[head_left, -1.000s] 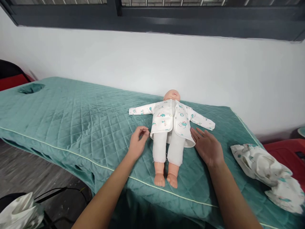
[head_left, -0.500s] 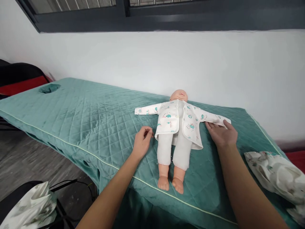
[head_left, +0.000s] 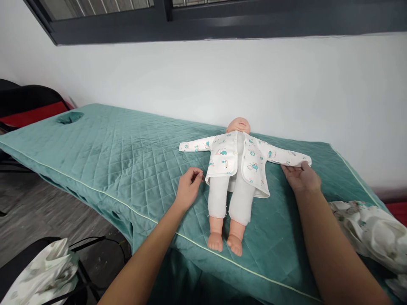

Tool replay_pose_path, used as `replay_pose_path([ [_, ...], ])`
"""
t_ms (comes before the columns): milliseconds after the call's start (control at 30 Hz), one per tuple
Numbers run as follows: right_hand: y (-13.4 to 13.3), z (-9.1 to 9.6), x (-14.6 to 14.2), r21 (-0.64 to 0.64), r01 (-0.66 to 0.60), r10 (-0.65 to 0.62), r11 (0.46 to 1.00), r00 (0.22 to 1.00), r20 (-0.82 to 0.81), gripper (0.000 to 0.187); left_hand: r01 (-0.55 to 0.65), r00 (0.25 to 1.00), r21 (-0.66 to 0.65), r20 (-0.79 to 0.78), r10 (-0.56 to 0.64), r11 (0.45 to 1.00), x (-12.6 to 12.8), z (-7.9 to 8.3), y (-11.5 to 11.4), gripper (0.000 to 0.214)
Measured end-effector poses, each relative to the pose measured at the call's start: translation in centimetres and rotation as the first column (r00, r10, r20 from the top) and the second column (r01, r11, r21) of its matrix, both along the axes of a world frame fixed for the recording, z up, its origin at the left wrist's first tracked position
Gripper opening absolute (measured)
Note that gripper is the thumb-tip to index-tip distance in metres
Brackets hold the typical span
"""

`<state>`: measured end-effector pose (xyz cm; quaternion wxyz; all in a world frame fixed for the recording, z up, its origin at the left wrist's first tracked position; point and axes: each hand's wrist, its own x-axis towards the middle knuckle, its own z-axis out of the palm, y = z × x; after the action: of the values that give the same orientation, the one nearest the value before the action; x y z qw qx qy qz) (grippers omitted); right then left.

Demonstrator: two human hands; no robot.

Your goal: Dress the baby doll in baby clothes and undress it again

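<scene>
A baby doll (head_left: 218, 199) lies on its back on the green quilted bed, its bare feet toward me. It wears a white printed baby jacket (head_left: 224, 159), open down the front, with both sleeves spread wide. My right hand (head_left: 302, 176) is at the cuff of the right-hand sleeve, thumb on top and fingers underneath, gripping the fabric. No doll hand shows at either cuff. My left hand (head_left: 190, 186) rests on the bed just beside the jacket's lower edge, its fingers curled in with nothing visible in them.
The green quilted bed cover (head_left: 127, 156) has a face hole (head_left: 70, 117) at its far left. Crumpled printed cloth (head_left: 375, 233) lies on the right. More white cloth (head_left: 44, 271) sits on a dark chair at lower left. A white wall (head_left: 190, 80) runs behind the bed.
My right hand has moved slightly right along the sleeve to its cuff, and the sleeve lies straighter and further out. My left hand has stayed almost still.
</scene>
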<state>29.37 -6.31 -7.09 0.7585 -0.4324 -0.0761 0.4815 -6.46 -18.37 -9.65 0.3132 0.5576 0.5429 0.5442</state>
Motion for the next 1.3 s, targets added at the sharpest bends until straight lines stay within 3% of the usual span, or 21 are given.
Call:
replay_pose_path([
  [167, 0.6, 0.4, 1.0, -0.047, 0.012, -0.01, 0.999, 0.999, 0.031, 0.042, 0.007, 1.0, 0.01, -0.003, -0.007, 1.0, 0.0, -0.1, 0.0, 0.015],
  [333, 0.2, 0.1, 1.3, 0.035, -0.033, 0.031, 0.999, 0.997, 0.076, 0.041, -0.001, 1.0, 0.001, 0.014, 0.001, 1.0, 0.0, -0.2, 0.1, 0.015],
  [433, -0.1, -0.1, 1.5, 0.038, 0.014, -0.024, 0.999, 0.966, 0.259, 0.035, 0.0, 1.0, -0.005, 0.015, 0.0, 1.0, -0.1, -0.2, 0.1, 0.015],
  [500, -0.5, -0.2, 1.6, 0.026, 0.115, -0.115, 0.993, 0.898, 0.426, 0.025, -0.002, 1.0, -0.006, 0.023, 0.002, 1.0, -0.1, -0.2, 0.1, 0.015],
  [633, -2.1, -0.3, 0.6, 0.108, 0.257, -0.264, 0.96, 0.718, 0.644, 0.052, 0.0, 0.999, -0.007, 0.044, 0.001, 1.0, -0.1, -0.2, 0.1, 0.016],
  [733, -3.8, -0.4, -1.5, 0.19, 0.203, -0.269, 0.961, 0.507, 0.819, 0.051, 0.002, 0.999, -0.004, 0.041, -0.002, 1.0, -0.1, -0.2, 0.1, 0.016],
  [800, -4.7, -0.5, -3.3, 0.194, 0.12, -0.228, 0.974, 0.445, 0.866, 0.039, 0.003, 0.999, 0.0, 0.041, -0.003, 1.0, -0.1, -0.3, 0.1, 0.017],
  [967, -5.5, -1.2, -5.2, -0.042, -0.088, 0.093, 0.995, 0.723, 0.684, 0.008, 0.014, 0.992, -0.029, 0.126, -0.01, 0.999, -0.2, -0.3, 0.5, 0.02],
  [1033, -5.3, -1.4, -4.7, -0.089, -0.19, 0.206, 0.978, 0.792, 0.575, 0.007, 0.066, 0.963, -0.069, 0.264, -0.046, 0.995, -0.1, 0.0, 0.9, 0.023],
  [1100, -5.0, -1.3, -4.1, -0.103, -0.302, 0.317, 0.948, 0.846, 0.429, 0.013, 0.168, 0.882, -0.099, 0.46, -0.104, 0.981, 0.3, 0.6, 1.6, 0.027],
  [1167, -4.6, -1.0, -4.0, -0.104, -0.414, 0.425, 0.904, 0.855, 0.297, 0.018, 0.3, 0.759, -0.103, 0.628, -0.172, 0.948, 0.9, 1.2, 2.7, 0.03],
  [1300, -3.8, -0.1, -5.8, -0.048, -0.6, 0.599, 0.799, 0.784, 0.162, 0.026, 0.501, 0.54, -0.116, 0.816, -0.204, 0.858, 2.6, 2.3, 5.5, 0.038],
])
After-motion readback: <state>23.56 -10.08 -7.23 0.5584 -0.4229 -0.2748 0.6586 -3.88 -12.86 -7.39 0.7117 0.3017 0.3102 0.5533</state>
